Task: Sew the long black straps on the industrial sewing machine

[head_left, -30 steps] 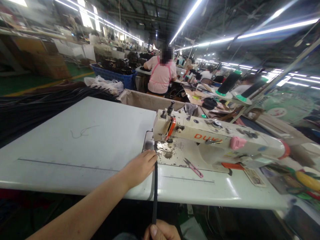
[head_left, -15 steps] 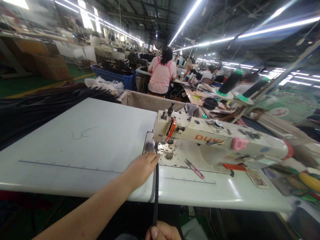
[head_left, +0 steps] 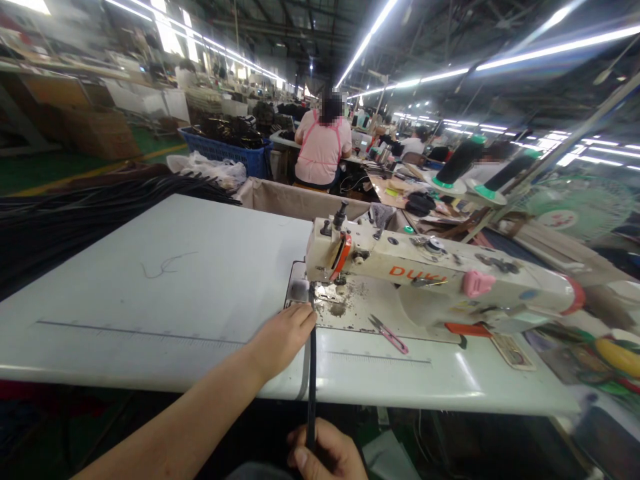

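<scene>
A narrow black strap (head_left: pixel 313 377) runs from under the presser foot of the sewing machine (head_left: pixel 390 267) down over the table's front edge. Just in front of the needle area, my left hand (head_left: pixel 290 333) presses the strap against the table, its fingers closed together on it. Below the edge my right hand (head_left: pixel 333 453) pinches the lower part of the strap between thumb and fingers. To the right of the strap, pink-handled thread snips (head_left: pixel 389 335) lie on the machine bed. The left hand hides part of the strap.
Loose thread (head_left: pixel 167 265) lies on the white table (head_left: pixel 225 253). Many black strips (head_left: pixel 60 213) are heaped at the left. Black thread cones (head_left: pixel 457 163) stand at the right rear. A blue basket (head_left: pixel 235 157) and a seated person (head_left: pixel 323 147) are beyond the table.
My right hand has come up slightly along with the strap, and more of it shows. The left hand stays by the presser foot. The view has shifted a little.
</scene>
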Available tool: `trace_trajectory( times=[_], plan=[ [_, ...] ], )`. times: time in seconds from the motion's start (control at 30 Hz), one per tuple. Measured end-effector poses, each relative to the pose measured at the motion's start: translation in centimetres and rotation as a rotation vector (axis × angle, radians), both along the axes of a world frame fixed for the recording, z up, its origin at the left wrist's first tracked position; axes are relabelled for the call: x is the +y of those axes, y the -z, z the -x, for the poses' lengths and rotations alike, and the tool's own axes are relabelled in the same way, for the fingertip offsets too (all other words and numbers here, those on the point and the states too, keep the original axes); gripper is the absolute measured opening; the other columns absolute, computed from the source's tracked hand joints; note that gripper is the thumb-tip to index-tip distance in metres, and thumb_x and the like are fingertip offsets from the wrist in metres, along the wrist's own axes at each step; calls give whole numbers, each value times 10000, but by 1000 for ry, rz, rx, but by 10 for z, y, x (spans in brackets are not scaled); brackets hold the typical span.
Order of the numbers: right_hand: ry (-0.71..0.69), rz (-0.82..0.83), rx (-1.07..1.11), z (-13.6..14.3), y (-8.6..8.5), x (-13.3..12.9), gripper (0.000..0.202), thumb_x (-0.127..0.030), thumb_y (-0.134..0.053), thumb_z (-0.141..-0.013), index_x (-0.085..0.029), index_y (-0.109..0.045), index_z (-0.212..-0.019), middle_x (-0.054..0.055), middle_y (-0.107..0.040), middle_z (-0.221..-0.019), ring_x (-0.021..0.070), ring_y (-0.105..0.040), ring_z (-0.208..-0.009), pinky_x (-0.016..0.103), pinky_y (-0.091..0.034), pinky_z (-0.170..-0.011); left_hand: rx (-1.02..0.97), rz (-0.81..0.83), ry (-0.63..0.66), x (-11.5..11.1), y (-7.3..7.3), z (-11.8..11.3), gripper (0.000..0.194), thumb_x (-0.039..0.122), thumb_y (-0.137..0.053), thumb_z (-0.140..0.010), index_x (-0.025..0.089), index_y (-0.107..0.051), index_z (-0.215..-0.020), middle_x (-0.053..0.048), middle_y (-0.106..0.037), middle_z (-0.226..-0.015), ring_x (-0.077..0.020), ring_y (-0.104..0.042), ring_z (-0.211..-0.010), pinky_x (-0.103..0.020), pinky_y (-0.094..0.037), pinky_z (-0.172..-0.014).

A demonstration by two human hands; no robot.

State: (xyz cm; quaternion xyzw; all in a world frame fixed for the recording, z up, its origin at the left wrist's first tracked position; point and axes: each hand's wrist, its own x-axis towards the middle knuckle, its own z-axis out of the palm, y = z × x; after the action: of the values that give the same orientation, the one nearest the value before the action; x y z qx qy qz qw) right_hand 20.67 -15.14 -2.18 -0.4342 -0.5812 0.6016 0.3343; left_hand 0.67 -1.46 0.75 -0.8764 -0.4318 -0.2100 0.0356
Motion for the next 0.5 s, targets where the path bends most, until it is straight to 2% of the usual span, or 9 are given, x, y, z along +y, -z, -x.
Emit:
trace_trajectory(
  times=[0.07, 0.17, 0.3, 0.4, 0.5],
  plan=[
    [88, -32, -70, 2, -1, 0, 437, -622, -714, -887, -194, -793, -852, 64, -723, -812, 222, -629, -791, 316, -492, -767, -10, 9, 1, 0, -1, 1, 250, 101, -511, -987, 167, -603, -1209, -143, -637, -1304, -263, -649, -1204, -437, -536, -1088],
    [174, -11, -112, 10, -13, 3, 442, -621, -707, -896, -187, -784, -868, 57, -712, -817, 217, -619, -803, 310, -487, -774, -21, 16, 5, 0, -2, 1, 239, 104, -508, -993, 161, -608, -1203, -147, -632, -1314, -263, -650, -1208, -429, -541, -1082],
    [201, 168, 8, 22, -36, 11, 551, -689, -696, -878, -170, -767, -1050, 96, -783, -893, 243, -695, -853, 333, -524, -795, -14, 31, -4, -1, -4, 1, 233, 104, -494, -1001, 146, -619, -1193, -157, -637, -1302, -274, -650, -1208, -440, -542, -1079],
    [215, 224, 89, 27, -45, 17, 619, -740, -680, -858, -155, -744, -1049, 96, -800, -836, 236, -719, -787, 331, -530, -743, -13, 43, 1, 0, -5, 2, 235, 123, -473, -1017, 132, -621, -1199, -171, -634, -1304, -282, -640, -1228, -458, -523, -1104],
    [192, 217, 81, 27, -47, 18, 567, -711, -663, -890, -161, -736, -1008, 81, -810, -798, 209, -696, -736, 327, -512, -750, -30, 57, 11, 1, -5, 3, 243, 140, -455, -1028, 136, -626, -1201, -174, -630, -1309, -285, -631, -1243, -474, -511, -1120]
  ],
)
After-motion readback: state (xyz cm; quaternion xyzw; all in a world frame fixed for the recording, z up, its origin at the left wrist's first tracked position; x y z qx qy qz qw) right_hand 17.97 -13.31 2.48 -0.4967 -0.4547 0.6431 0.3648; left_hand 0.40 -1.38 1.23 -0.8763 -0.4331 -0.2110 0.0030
